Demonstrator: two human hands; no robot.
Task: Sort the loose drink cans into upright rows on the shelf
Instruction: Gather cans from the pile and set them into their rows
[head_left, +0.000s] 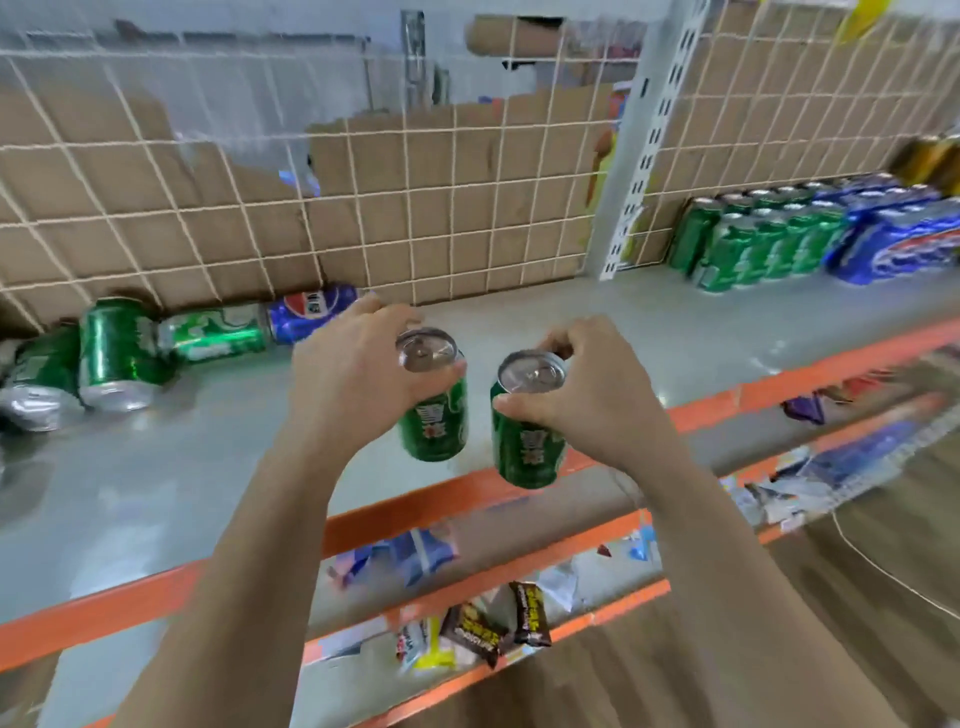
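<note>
My left hand (348, 374) grips one green can (435, 421) by its top rim, holding it upright above the grey shelf (597, 322). My right hand (597, 395) grips a second green can (527, 441) the same way, just right of the first and over the shelf's orange front edge. Several loose cans lie on their sides at the back left: green ones (114, 353) and a blue one (309, 312). Far right, green cans (753, 239) and blue cans (893, 234) stand in upright rows.
A white wire grid backed with cardboard (415, 208) closes the rear of the shelf. A white slotted upright (639, 156) divides the bays. Lower orange-edged shelves (467, 613) hold snack packets. Wooden floor shows at the bottom right.
</note>
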